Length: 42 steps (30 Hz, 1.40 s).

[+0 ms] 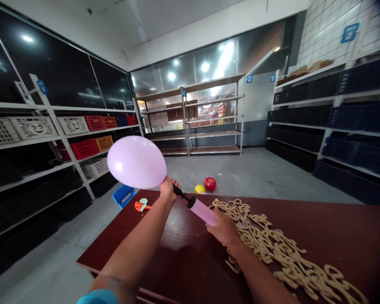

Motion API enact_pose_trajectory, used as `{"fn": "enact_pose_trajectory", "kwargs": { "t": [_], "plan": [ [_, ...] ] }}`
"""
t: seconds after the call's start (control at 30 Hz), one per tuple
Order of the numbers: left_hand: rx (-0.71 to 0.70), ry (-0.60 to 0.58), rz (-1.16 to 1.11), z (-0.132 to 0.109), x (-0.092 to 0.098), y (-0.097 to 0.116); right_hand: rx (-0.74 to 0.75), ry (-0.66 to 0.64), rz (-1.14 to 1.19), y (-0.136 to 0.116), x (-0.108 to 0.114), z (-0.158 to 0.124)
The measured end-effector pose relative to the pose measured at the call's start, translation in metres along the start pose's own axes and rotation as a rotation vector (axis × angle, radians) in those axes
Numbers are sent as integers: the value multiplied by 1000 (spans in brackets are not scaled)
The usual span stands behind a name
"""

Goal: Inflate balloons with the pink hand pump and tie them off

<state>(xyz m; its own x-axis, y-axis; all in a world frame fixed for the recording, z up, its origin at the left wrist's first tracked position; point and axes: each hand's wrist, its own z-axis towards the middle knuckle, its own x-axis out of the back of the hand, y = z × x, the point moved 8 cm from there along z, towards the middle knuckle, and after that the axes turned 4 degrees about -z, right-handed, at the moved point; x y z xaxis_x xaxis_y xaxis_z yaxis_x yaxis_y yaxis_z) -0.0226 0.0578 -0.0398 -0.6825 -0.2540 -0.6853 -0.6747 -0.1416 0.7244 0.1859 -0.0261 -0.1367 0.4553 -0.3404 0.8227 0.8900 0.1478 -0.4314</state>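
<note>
A large pale pink balloon (137,162), inflated and smooth, is held out to the front left above the table. My left hand (168,188) is closed around the balloon's neck and the black end of a balloon pump. A thin black rod runs from there to the pump's black collar. The pump's pink barrel (203,212) slants down to the right, and my right hand (223,228) is wrapped round its lower end. My fingers hide the exact joint between balloon and pump. Near the table's far left corner lie flat, uninflated orange and mint-green balloons (142,205).
Tangled beige, rope-like pieces (266,240) spread over the right part of the dark red table (180,261). Beyond its far edge are a red ball (210,184) and a yellow round thing (199,189). A blue stool (123,195) stands at left; crate-filled shelves line both sides.
</note>
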Motion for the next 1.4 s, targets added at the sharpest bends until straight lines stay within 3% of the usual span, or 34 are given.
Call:
{"fn": "enact_pose_trajectory", "kwargs": {
  "t": [0.17, 0.23, 0.3, 0.4, 0.63, 0.8, 0.97, 1.23, 1.3, 1.4],
  "plan": [
    [-98, -12, -2, 18, -1, 63, 9, 30, 28, -4, 3, -1],
    [-124, -31, -3, 22, -3, 76, 7, 34, 32, -4, 4, -1],
    [-135, -37, -8, 22, -5, 76, 1, 28, 19, -3, 3, -1],
    [-108, -22, -22, 17, -5, 53, -13, 36, -14, 2, 3, 0],
    [43, 13, -28, -13, -8, -34, -19, 39, -57, 7, 2, 1],
    [52, 10, -43, -21, -4, -48, -22, 18, -64, 5, 3, 1],
    [11, -21, -41, -10, 6, -23, 33, 21, -37, -4, 6, 1],
    [-115, -9, -34, 22, 8, 71, 39, 44, 10, -7, 9, 0],
    [-130, -13, -24, 26, 6, 79, 34, 47, 0, -5, 6, 1],
    [-121, 1, -23, 25, 5, 66, 30, 51, -30, -1, 3, 1]
  ]
}}
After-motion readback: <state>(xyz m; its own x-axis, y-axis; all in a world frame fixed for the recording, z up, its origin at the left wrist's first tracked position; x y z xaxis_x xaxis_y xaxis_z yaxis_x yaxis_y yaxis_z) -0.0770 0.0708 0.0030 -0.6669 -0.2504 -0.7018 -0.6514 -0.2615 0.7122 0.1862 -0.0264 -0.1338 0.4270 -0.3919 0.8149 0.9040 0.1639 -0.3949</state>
